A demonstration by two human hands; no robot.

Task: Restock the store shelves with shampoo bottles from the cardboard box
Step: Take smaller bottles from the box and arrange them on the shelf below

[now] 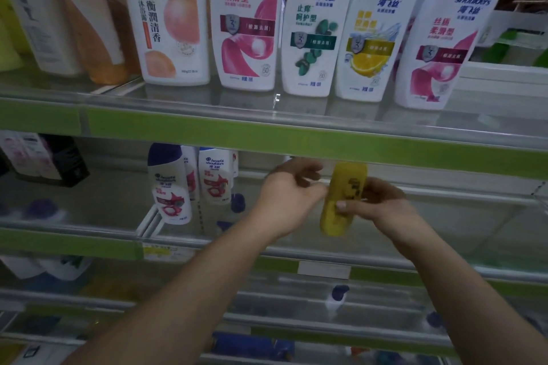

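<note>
Bottle: yellow bottle [344, 195], near upright, held at the middle shelf [89, 231], top just under the upper shelf [267, 133].
Right hand [376, 201]: we clamp the bottle, thumb across its front, fingers behind.
Left hand [292, 187]: at the bottle's left edge, fingers loosely curled; we cannot tell if it grips.
Neighbours: small white bottles [169, 187] left on the same shelf.
</note>
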